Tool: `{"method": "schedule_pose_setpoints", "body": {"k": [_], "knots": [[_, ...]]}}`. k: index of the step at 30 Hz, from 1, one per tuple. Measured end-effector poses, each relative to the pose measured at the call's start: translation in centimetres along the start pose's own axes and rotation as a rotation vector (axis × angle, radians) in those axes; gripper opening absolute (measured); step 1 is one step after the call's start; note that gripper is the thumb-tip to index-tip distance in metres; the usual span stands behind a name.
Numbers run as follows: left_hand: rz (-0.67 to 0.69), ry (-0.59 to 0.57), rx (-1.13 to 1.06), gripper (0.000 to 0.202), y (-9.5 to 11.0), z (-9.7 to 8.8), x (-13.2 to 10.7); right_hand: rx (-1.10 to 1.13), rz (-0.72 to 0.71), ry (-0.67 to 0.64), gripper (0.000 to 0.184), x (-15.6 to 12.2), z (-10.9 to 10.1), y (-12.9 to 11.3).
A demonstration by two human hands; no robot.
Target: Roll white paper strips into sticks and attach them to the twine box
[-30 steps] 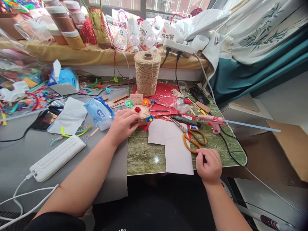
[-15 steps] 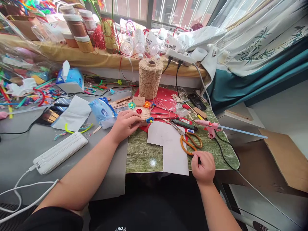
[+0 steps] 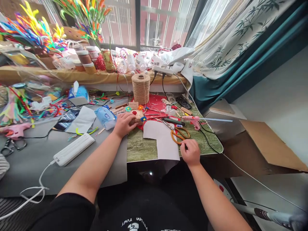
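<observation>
My left hand (image 3: 124, 124) lies over the left end of a small box made of light wooden sticks (image 3: 139, 115), its thumb low on the near side and its fingers across the top. Red, teal, orange and blue flowers decorate the box, and a small card with writing (image 3: 133, 104) stands at its back. My right hand (image 3: 191, 152) is curled into a fist at the table's near edge, with nothing visible in it. Just beyond it lie scissors with orange-brown handles (image 3: 179, 135), partly on a cut piece of white paper (image 3: 163, 141).
A twine spool (image 3: 141, 89) stands behind the box. To the right lies a pink glue gun (image 3: 193, 120) with its cord over the edge; a green-handled cutter (image 3: 173, 121) is beside the scissors. At left are a tissue pack (image 3: 105, 117) and a white power bank (image 3: 73, 149).
The view has tilted up and widened, so more of the window and the left side of the table shows. Both hands keep their places by the box and the scissors.
</observation>
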State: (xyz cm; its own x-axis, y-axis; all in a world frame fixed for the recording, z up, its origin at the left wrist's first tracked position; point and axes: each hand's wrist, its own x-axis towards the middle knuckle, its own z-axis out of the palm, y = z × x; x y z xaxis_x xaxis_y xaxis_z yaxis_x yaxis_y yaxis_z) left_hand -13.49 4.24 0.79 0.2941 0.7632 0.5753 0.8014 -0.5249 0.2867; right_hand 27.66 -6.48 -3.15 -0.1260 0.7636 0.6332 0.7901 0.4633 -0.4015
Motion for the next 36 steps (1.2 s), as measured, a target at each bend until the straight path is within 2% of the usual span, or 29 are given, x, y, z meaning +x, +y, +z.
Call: {"method": "schedule_pose_setpoints", "body": {"k": [5,7,9,11,12,14,19,22,28,36], "knots": [[-0.023,-0.03,0.073,0.043,1.2,-0.3,0.0,-0.024,-0.031,0.003,0.013,-0.2,-0.1,0.1],[-0.01,-0.04,0.098,0.05,1.8,-0.9,-0.7,-0.037,-0.038,0.011,0.013,-0.3,0.0,0.3],[-0.022,0.008,0.122,0.058,2.3,-1.8,-2.0,-0.046,-0.048,0.021,0.013,-0.5,0.2,0.6],[-0.066,0.079,0.136,0.054,2.8,-3.0,-3.9,-0.054,-0.058,0.036,0.013,-0.6,0.4,0.9],[-0.083,0.072,0.138,0.043,3.0,-3.6,-4.9,-0.057,-0.059,0.046,0.013,-0.7,0.5,1.0],[-0.075,-0.022,0.14,0.025,3.2,-4.7,-7.0,-0.061,-0.05,0.064,0.013,-0.8,0.5,1.1],[-0.104,-0.149,0.171,0.042,3.5,-5.8,-10.0,-0.066,-0.04,0.081,0.015,-0.9,0.4,1.0],[-0.181,-0.197,0.194,0.049,3.4,-5.4,-10.1,-0.076,-0.056,0.076,0.016,-0.8,0.2,0.7],[-0.246,-0.306,0.216,0.049,3.3,-5.0,-9.7,-0.068,-0.08,0.073,0.019,-0.8,0.0,0.6],[-0.297,-0.341,0.243,0.048,3.6,-5.2,-9.5,-0.019,-0.075,0.069,0.015,-0.6,-0.1,0.6]]}}
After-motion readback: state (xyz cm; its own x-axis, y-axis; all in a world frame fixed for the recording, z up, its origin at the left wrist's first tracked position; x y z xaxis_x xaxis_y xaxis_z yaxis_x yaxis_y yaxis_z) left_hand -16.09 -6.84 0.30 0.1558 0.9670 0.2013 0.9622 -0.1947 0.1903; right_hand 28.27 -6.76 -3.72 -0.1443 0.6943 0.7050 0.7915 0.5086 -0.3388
